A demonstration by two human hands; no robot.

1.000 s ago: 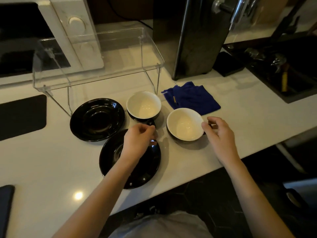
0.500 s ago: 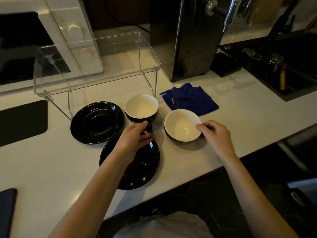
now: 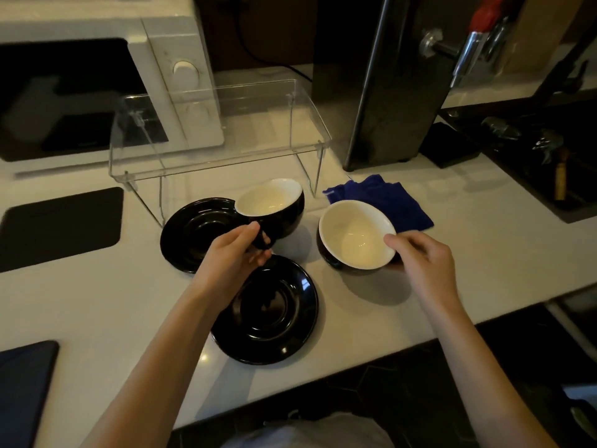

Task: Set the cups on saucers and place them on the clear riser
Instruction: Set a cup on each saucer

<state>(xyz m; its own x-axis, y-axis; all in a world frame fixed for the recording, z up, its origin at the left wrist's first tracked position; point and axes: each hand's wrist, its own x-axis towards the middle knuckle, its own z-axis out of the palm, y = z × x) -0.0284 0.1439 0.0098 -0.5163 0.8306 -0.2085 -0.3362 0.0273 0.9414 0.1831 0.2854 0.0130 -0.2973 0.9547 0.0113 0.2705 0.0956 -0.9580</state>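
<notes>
Two black cups with white insides are off the white counter, each tilted. My left hand point(image 3: 234, 253) grips the handle of the left cup point(image 3: 274, 202), which hangs over the edge of the far black saucer point(image 3: 190, 234). My right hand point(image 3: 420, 257) holds the right cup point(image 3: 352, 237) by its right side, tipped toward me, just above the counter. The near black saucer point(image 3: 274, 312) lies bare in front of my left hand. The clear riser point(image 3: 219, 124) stands behind the saucers with nothing on top.
A white microwave point(image 3: 181, 76) sits behind the riser, a tall black appliance point(image 3: 387, 92) to its right. A folded blue cloth point(image 3: 387, 195) lies behind the right cup. Black mats point(image 3: 58, 227) lie at the left, a dark sink point(image 3: 549, 150) at the far right.
Both hands closed on the cups and lifted them off the counter, tilting them. The left cup has moved left over the far saucer's edge.
</notes>
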